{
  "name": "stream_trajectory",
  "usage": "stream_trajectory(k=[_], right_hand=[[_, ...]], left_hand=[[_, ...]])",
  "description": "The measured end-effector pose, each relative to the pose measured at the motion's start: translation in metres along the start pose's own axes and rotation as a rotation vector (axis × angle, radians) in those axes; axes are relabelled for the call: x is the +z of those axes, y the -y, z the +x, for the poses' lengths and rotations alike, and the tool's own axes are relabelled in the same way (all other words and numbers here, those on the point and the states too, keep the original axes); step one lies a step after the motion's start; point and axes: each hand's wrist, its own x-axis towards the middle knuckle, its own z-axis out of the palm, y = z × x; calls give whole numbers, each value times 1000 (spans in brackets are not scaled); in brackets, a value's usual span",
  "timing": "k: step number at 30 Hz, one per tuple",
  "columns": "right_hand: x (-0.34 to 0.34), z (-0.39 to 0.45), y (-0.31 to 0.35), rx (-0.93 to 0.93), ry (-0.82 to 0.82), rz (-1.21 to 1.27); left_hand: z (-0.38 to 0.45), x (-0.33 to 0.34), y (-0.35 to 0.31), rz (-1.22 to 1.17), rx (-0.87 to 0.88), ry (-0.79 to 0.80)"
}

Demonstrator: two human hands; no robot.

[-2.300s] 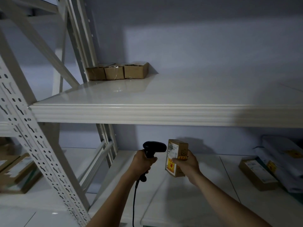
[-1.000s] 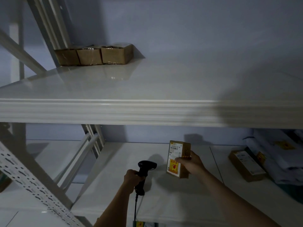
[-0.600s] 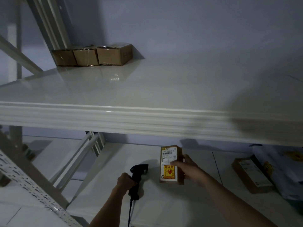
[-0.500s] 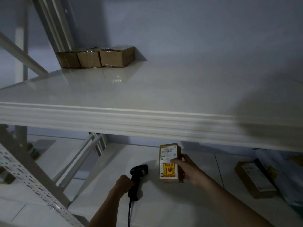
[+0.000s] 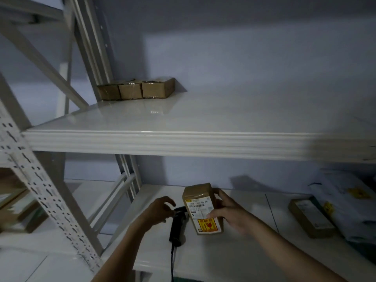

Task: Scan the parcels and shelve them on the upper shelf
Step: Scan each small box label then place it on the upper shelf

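Note:
My right hand (image 5: 231, 213) grips a small brown parcel (image 5: 201, 208) with a white label and a red-yellow sticker, held upright just above the lower shelf (image 5: 234, 259). The black handheld scanner (image 5: 177, 224) lies on that shelf left of the parcel, its cable trailing down. My left hand (image 5: 160, 209) hovers at the scanner's head with fingers loosely curled; its handle is bare. The white upper shelf (image 5: 183, 143) spans the view above, with three small brown boxes (image 5: 135, 89) in a row at its back left.
A flat cardboard parcel (image 5: 311, 217) and grey poly mailers (image 5: 350, 202) lie on the lower shelf's right side. A perforated white upright (image 5: 40, 190) slants across the left. More boxes (image 5: 18, 210) sit on the neighbouring rack at far left.
My left hand has laid the scanner down on the lower shelf and let go of its handle. My right hand turned the parcel's label toward me and still holds it.

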Motion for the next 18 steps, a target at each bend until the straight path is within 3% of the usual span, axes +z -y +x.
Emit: stream_trajectory(k=[7,18], right_hand=[[39,-60,31,-107,-70,-63],[63,-158,101,-276,-167,-251]], left_hand=[[-82,-22,-39,-125,396,219],[-173,-47,-91,-183,618,42]])
